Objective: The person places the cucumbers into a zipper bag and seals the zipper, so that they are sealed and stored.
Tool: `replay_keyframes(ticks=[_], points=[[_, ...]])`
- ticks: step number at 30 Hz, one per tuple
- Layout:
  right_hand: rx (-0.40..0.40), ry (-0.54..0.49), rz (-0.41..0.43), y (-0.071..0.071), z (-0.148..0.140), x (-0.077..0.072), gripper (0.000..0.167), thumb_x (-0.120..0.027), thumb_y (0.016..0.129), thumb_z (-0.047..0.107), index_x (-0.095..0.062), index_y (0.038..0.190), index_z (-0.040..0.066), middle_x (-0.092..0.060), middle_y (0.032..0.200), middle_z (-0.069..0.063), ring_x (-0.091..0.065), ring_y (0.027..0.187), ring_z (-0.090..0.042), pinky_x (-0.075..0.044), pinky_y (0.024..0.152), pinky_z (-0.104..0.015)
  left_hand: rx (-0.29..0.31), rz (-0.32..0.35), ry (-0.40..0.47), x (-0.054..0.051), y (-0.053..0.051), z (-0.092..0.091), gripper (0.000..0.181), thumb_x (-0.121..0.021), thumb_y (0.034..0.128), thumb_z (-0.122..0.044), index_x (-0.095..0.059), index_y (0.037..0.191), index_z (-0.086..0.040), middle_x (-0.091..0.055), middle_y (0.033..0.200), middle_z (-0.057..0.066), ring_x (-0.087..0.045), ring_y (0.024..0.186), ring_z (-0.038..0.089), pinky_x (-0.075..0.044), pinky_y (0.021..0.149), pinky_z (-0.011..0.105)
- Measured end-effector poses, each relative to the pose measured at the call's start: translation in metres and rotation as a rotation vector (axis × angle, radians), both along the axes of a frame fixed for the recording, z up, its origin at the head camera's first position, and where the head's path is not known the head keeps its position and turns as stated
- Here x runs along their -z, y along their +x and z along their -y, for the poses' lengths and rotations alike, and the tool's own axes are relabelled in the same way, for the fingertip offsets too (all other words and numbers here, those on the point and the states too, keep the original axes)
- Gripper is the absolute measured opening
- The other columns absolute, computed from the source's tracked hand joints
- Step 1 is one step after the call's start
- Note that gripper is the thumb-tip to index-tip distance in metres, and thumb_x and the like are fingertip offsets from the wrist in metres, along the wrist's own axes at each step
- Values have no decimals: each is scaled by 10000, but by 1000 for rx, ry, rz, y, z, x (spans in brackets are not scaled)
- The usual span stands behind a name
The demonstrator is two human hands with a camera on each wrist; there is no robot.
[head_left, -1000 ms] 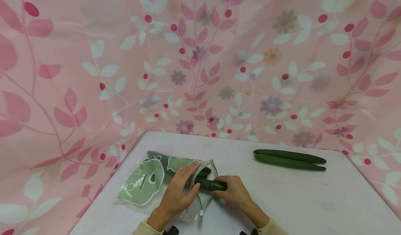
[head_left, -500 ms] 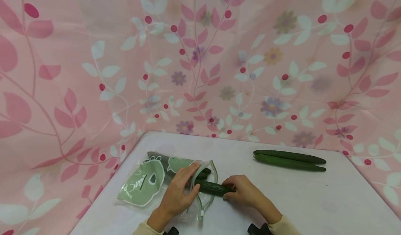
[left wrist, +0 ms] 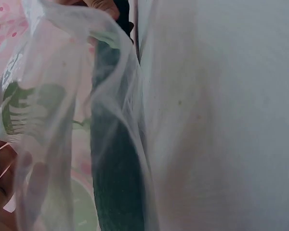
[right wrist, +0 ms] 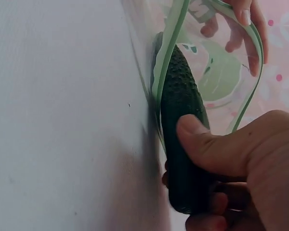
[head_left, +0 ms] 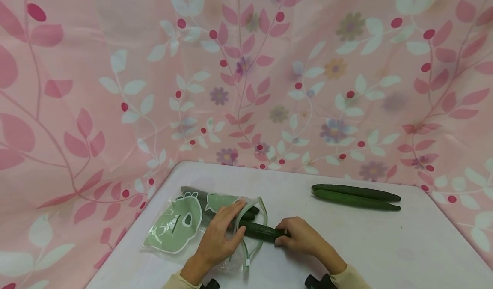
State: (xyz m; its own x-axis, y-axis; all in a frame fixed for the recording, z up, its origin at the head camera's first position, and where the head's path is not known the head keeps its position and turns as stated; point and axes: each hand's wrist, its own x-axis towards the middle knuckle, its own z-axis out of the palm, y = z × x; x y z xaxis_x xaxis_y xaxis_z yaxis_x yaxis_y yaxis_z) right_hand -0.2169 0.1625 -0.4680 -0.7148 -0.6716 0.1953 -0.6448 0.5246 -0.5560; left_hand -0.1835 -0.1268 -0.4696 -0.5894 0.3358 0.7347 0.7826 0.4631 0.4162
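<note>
A clear zip bag (head_left: 172,224) with a green cartoon print lies on the table in the head view. My left hand (head_left: 219,235) grips its mouth, where the green zip edge (right wrist: 167,53) stands apart as a loop. One cucumber (head_left: 259,231) runs through this mouth, partly inside the bag. My right hand (head_left: 298,233) holds its outer end, with the thumb (right wrist: 192,127) along the side in the right wrist view. Behind it, another dark green cucumber (head_left: 252,212) shows at the opening. Through the film in the left wrist view, a long cucumber (left wrist: 116,159) is visible.
Two more cucumbers (head_left: 356,197) lie side by side at the back right of the white table (head_left: 385,246). A white slider (head_left: 247,262) sits at the near end of the zip. Behind the table hangs a pink floral curtain (head_left: 246,87).
My right hand has shifted right, and more of the cucumber shows between it and the bag mouth. It is almost still over the last half second. My left hand stays in place.
</note>
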Motion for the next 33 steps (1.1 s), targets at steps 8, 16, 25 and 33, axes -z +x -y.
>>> replay_keyframes(ticks=[8, 16, 25, 33], points=[[17, -153, -12, 2, 11, 5, 135, -778, 934, 144, -798, 1029, 48, -673, 854, 108, -494, 636, -5, -449, 564, -232, -6, -6, 6, 1, 0, 0, 633, -748, 906, -78, -537, 1500, -21, -560, 1487, 127, -565, 1094, 181, -501, 772, 239], [78, -183, -41, 4, 33, 2, 158, -805, 913, 152, -800, 1031, 47, -660, 827, 94, -471, 625, -17, -424, 553, -233, -11, -8, 11, 1, -1, 0, 640, -747, 901, -77, -535, 1502, -19, -563, 1484, 124, -568, 1130, 196, -507, 786, 231], [100, -200, -109, 4, 52, 3, 126, -832, 879, 166, -803, 964, 77, -651, 803, 101, -458, 614, -4, -405, 545, -222, -12, -8, 7, 1, 0, 0, 610, -727, 929, -112, -536, 1500, -15, -562, 1484, 127, -563, 1115, 185, -494, 785, 217], [115, -209, -121, 1, 70, 5, 121, -843, 867, 179, -799, 933, 88, -600, 745, 121, -456, 612, -10, -394, 549, -219, -1, 1, 11, 1, 0, 1, 623, -727, 921, -89, -530, 1510, -29, -559, 1488, 134, -563, 1094, 175, -509, 765, 219]])
